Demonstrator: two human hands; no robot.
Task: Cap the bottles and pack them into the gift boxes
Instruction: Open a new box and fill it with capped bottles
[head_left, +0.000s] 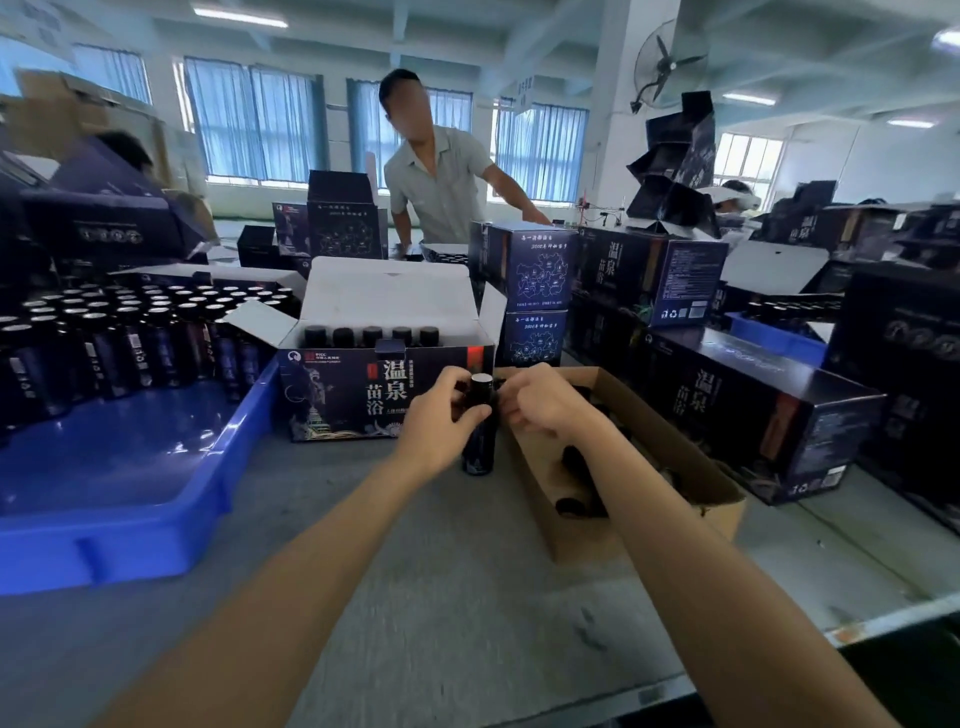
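Gripping bottle with left hand from 9 o'clock, steadying for capping, with right hand curled at 3 by cap, pinch unclear tbh.

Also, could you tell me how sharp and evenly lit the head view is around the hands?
Head view: the bottle and left hand are fairly sharp, the right hand slightly smeared; wide-angle distortion bends the blue tray at left; bright curtained windows add bluish haze.
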